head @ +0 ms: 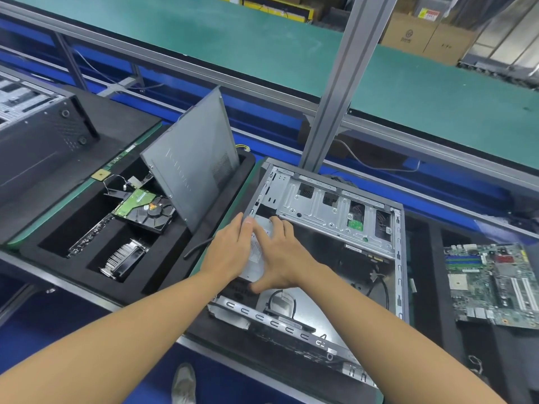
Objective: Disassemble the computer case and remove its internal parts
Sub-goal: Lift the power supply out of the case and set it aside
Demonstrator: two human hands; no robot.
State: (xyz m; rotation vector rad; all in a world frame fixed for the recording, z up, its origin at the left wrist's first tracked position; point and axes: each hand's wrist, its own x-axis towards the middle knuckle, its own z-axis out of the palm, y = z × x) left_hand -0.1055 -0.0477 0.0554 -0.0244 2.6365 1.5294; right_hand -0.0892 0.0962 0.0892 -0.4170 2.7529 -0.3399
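An open computer case (399, 258) lies on its side in front of me, with its silver drive cage (320, 211) at the far end. Inside, at the case's left wall, sits a grey power supply (256, 252) with a white label. My left hand (230, 252) presses its straight fingers along the left edge of the power supply, by the case wall. My right hand (280, 255) lies spread on top of it, thumb low at its near side. A black cable loop (280, 301) lies on the case floor just below my hands.
A black foam tray (73, 258) on the left holds a hard drive (143, 208), a heatsink (125, 258) and the leaning case side panel (192, 158). A motherboard (493, 284) lies on the right. An aluminium post (335, 83) rises behind the case. Another case (38, 135) sits far left.
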